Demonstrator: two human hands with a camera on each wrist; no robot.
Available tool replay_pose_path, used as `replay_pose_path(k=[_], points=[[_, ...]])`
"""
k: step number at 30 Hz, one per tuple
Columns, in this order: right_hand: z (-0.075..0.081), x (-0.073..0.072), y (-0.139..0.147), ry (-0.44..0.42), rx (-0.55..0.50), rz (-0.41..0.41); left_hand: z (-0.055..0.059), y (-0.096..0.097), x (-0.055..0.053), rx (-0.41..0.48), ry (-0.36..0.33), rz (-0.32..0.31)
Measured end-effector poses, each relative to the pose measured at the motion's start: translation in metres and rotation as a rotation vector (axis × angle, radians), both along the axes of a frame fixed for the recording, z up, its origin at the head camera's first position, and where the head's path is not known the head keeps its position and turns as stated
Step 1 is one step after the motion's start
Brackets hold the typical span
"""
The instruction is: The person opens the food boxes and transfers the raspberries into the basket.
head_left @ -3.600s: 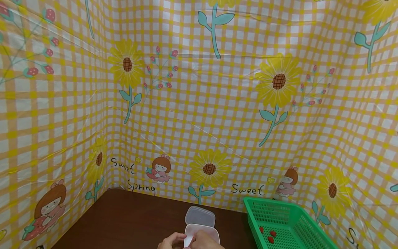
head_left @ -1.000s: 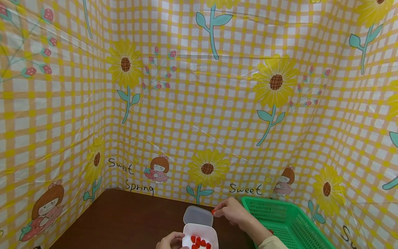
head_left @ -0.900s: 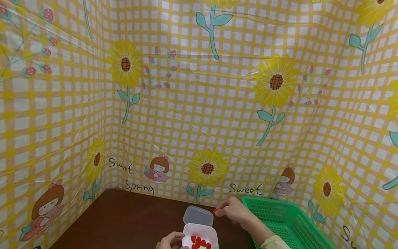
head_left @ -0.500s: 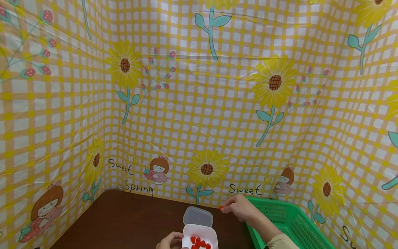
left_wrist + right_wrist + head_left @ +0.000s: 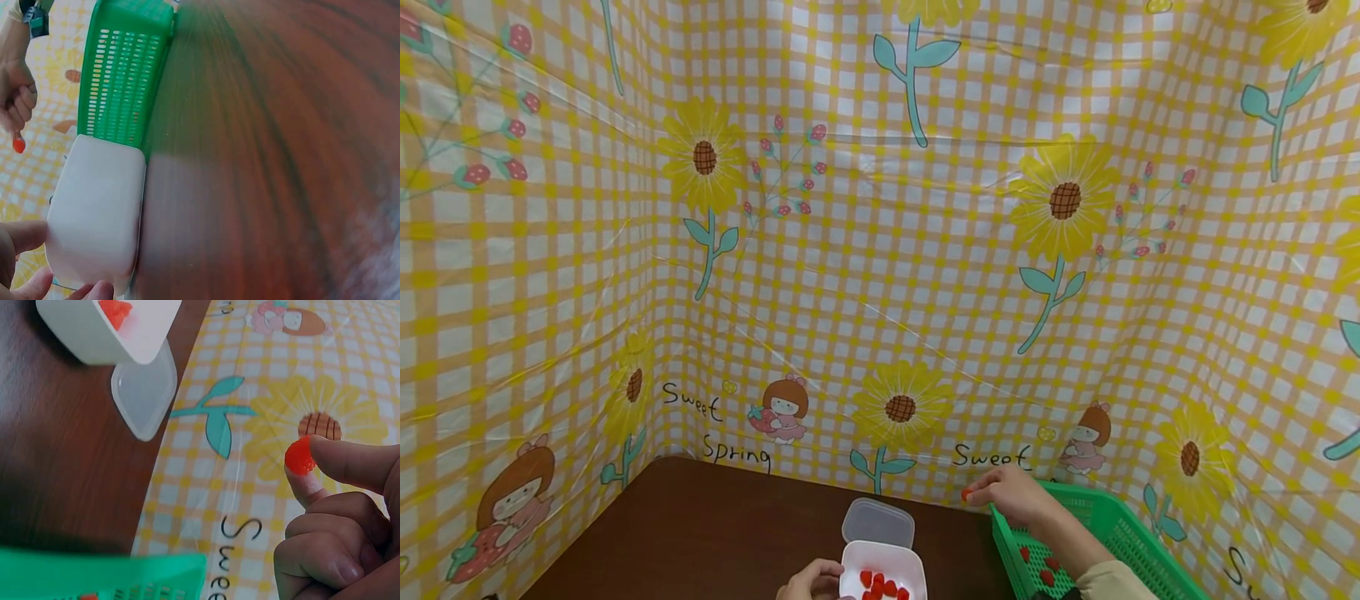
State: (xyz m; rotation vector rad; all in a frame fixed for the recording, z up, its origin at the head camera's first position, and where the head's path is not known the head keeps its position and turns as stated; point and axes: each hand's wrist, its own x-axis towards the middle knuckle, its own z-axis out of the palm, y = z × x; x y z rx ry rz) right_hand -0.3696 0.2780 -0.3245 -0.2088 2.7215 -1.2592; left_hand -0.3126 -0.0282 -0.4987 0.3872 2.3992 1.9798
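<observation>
A small red strawberry with a bumpy surface is pinched between the thumb and index finger of my right hand. That hand is raised near the back left corner of the green basket, and its other fingers are curled in. My left hand grips the left side of a white plastic box, thumb and fingers at its wall. Several red strawberries lie inside the box. The left wrist view shows the outside of the white box, with fingertips at its near end.
A translucent lid lies flat on the dark brown table just behind the box. A few red strawberries sit in the slotted green basket. Checked sunflower cloth walls the table at back and sides.
Earlier my right hand was down in the white box. It has since come out and moved right, from beside the lid to the basket's corner, pinching the strawberry. The left hand stays put.
</observation>
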Motion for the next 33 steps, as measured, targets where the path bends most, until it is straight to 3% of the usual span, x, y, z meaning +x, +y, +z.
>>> replay_pose_path(k=[7,13,21,27,33], points=[[0.005,0.003,0.023,-0.003,0.002,0.018,-0.002,-0.001,0.000,0.022,0.009,-0.021],[0.003,-0.002,0.048,-0.019,0.018,0.013,-0.001,-0.001,0.000,0.032,0.016,-0.028],[-0.004,-0.001,0.072,-0.068,0.032,-0.073,-0.002,-0.002,0.001,0.025,0.021,-0.038],[-0.013,-0.007,0.089,-0.082,0.026,-0.077,-0.002,-0.002,0.001,0.015,0.037,-0.038],[-0.022,-0.011,0.095,-0.108,0.063,-0.156,-0.002,-0.002,0.000,-0.002,0.034,-0.046]])
